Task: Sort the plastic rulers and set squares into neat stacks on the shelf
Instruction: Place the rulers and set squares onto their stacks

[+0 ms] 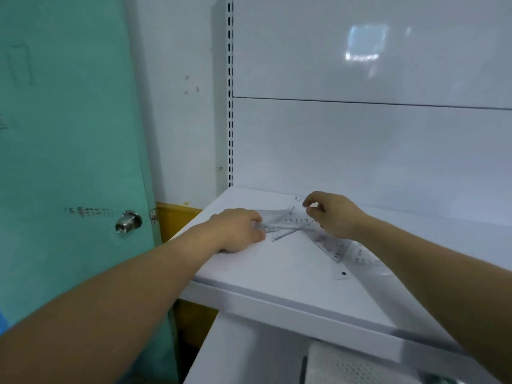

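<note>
While the left hand (238, 230), fingers curled, grips the clear rulers (288, 224) at 9 o'clock on the shelf (277, 275), the right hand (336, 214) pinches a clear piece (299, 203) at 2 o'clock.

The clear rulers (293, 223) are showing black number marks, the shelf (277, 270) is looking plain white, and the door (69, 134) is showing mint green.
</note>
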### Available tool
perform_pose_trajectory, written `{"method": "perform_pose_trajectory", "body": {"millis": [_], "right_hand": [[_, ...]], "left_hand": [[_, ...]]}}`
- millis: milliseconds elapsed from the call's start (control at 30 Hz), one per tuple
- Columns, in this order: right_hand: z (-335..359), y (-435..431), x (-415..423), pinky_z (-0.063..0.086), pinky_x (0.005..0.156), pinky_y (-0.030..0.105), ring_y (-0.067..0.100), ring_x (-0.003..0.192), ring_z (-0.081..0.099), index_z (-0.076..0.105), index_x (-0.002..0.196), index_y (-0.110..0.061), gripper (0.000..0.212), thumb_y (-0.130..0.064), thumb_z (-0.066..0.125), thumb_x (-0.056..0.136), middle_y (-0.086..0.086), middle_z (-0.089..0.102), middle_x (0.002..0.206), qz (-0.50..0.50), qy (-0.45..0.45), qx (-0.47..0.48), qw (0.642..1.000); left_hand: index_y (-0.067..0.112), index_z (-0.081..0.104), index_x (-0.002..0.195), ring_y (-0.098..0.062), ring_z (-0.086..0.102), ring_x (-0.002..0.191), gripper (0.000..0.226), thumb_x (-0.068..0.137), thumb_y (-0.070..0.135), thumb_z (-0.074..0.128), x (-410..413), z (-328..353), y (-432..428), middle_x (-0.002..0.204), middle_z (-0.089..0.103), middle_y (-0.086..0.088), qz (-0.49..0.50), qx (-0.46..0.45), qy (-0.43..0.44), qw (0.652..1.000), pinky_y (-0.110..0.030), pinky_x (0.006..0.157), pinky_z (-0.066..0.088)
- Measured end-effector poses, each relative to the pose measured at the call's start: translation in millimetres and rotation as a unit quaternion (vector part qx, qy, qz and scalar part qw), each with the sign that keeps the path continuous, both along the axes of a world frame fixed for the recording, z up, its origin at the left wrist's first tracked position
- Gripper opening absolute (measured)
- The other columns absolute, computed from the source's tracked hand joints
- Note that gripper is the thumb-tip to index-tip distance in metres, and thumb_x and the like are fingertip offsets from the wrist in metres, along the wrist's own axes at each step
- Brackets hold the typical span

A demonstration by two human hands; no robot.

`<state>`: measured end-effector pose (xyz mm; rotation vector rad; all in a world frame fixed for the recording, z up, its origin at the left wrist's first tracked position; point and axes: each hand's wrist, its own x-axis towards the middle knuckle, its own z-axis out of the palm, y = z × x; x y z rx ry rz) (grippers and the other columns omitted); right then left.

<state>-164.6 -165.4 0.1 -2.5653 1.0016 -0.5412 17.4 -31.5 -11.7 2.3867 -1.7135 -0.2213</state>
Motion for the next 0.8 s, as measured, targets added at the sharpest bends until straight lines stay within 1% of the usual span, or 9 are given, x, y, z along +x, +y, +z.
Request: {"method": "perform_pose_trajectory", "body": {"millis": [100, 200, 267, 400, 467, 567, 667, 733, 800], "right_hand": [[-5, 13, -14, 0.041, 0.074, 0.028, 0.020, 0.080, 0.052, 0.054, 0.121, -0.027, 0.027, -0.029, 0.040, 0.099, -0.001, 0.056, 0.083, -0.036, 0.008, -0.024, 0.999], [-6, 24, -24, 0.039, 0.081, 0.028, 0.023, 0.099, 0.054, 0.045, 0.135, -0.024, 0.037, -0.028, 0.039, 0.099, 0.006, 0.061, 0.105, -0.058, 0.027, -0.020, 0.998], [-5, 29, -31, 0.036, 0.082, 0.027, 0.022, 0.105, 0.051, 0.036, 0.141, -0.019, 0.047, -0.025, 0.047, 0.095, 0.004, 0.058, 0.114, -0.049, 0.042, 0.005, 0.998], [0, 29, -44, 0.040, 0.075, 0.028, 0.021, 0.089, 0.052, 0.026, 0.145, -0.010, 0.064, -0.017, 0.056, 0.089, 0.004, 0.057, 0.100, -0.026, 0.065, -0.002, 0.998], [2, 27, -51, 0.040, 0.074, 0.026, 0.017, 0.083, 0.052, 0.016, 0.150, -0.017, 0.069, -0.019, 0.055, 0.092, 0.001, 0.058, 0.094, -0.023, 0.046, -0.004, 0.999], [4, 29, -65, 0.036, 0.077, 0.023, 0.015, 0.084, 0.051, 0.003, 0.152, -0.027, 0.074, -0.024, 0.052, 0.095, -0.002, 0.056, 0.099, -0.021, 0.022, -0.031, 0.999], [2, 35, -84, 0.037, 0.074, 0.025, 0.014, 0.079, 0.053, 0.017, 0.145, -0.026, 0.064, -0.023, 0.054, 0.094, -0.004, 0.054, 0.093, -0.046, -0.027, -0.044, 0.998], [-1, 39, -99, 0.037, 0.073, 0.025, 0.007, 0.074, 0.051, 0.026, 0.137, -0.024, 0.055, -0.026, 0.057, 0.092, -0.002, 0.053, 0.098, -0.085, -0.062, -0.036, 0.994], [-5, 43, -120, 0.036, 0.076, 0.024, 0.003, 0.074, 0.048, 0.031, 0.137, -0.026, 0.053, -0.031, 0.058, 0.091, -0.003, 0.051, 0.105, -0.130, -0.083, -0.046, 0.987]], "left_hand": [[0.029, 0.053, 0.104, -0.019, 0.054, 0.100, 0.021, 0.088, 0.041, 0.057, 0, 0, 2, 0.117, 0.057, 0.001, -0.017, -0.044, 0.036, 0.998, -0.031, 0.086, 0.046], [0.027, 0.053, 0.096, -0.018, 0.053, 0.095, 0.014, 0.086, 0.034, 0.060, -4, 3, 5, 0.112, 0.055, 0.002, -0.028, -0.050, 0.049, 0.997, -0.029, 0.080, 0.045], [0.026, 0.053, 0.100, -0.018, 0.051, 0.100, 0.021, 0.083, 0.032, 0.064, -7, 5, 7, 0.116, 0.049, 0.003, -0.032, -0.066, 0.064, 0.995, -0.027, 0.081, 0.043], [0.025, 0.039, 0.134, -0.014, 0.044, 0.116, 0.062, 0.080, 0.035, 0.068, -11, 4, 11, 0.132, 0.037, 0.006, -0.049, -0.128, 0.100, 0.985, -0.023, 0.088, 0.038], [0.022, 0.027, 0.146, -0.013, 0.040, 0.121, 0.077, 0.082, 0.036, 0.067, -15, 3, 10, 0.134, 0.029, 0.007, -0.048, -0.151, 0.111, 0.981, -0.021, 0.092, 0.036], [0.016, 0.031, 0.146, -0.010, 0.039, 0.113, 0.075, 0.082, 0.035, 0.066, -23, 5, 8, 0.119, 0.028, 0.010, -0.057, -0.191, 0.107, 0.974, -0.019, 0.097, 0.031], [0.017, 0.039, 0.139, -0.008, 0.038, 0.109, 0.065, 0.082, 0.037, 0.065, -36, 11, 7, 0.116, 0.028, 0.011, -0.080, -0.207, 0.112, 0.969, -0.021, 0.098, 0.032], [0.020, 0.039, 0.137, -0.009, 0.039, 0.109, 0.063, 0.083, 0.038, 0.065, -48, 15, 4, 0.121, 0.029, 0.010, -0.101, -0.196, 0.123, 0.968, -0.022, 0.095, 0.033], [0.021, 0.039, 0.137, -0.011, 0.042, 0.109, 0.063, 0.082, 0.038, 0.066, -66, 15, -3, 0.126, 0.031, 0.008, -0.124, -0.180, 0.142, 0.966, -0.022, 0.092, 0.034]]}}
